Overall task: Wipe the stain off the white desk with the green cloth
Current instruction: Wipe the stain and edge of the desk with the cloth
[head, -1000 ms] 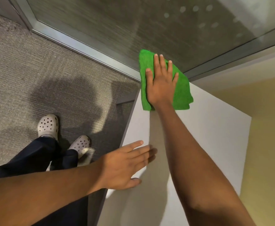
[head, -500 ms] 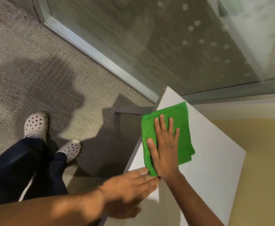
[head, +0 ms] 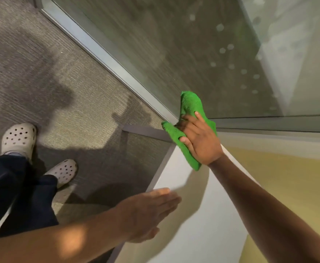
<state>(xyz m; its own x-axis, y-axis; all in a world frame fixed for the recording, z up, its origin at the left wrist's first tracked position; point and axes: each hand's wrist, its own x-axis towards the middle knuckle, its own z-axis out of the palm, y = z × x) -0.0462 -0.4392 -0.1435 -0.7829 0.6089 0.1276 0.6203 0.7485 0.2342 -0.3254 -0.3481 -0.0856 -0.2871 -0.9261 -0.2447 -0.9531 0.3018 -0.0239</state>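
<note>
The green cloth (head: 190, 109) is bunched up at the far corner of the white desk (head: 197, 221), partly lifted against the glass wall. My right hand (head: 201, 143) grips it, fingers curled into the fabric. My left hand (head: 149, 211) lies flat with fingers together on the desk's near left edge, holding nothing. No stain shows on the visible desk surface; the far corner is hidden by the cloth and hand.
A glass partition (head: 202, 54) with a metal frame (head: 106, 56) runs behind the desk. A yellow wall (head: 288, 186) borders the desk on the right. Grey carpet (head: 51, 82) lies to the left, with my legs and light clogs (head: 19, 138) on it.
My right hand slid the cloth back from mid-desk to the far corner and gathered it from flat into a bunch. My left hand stayed on the desk's edge.
</note>
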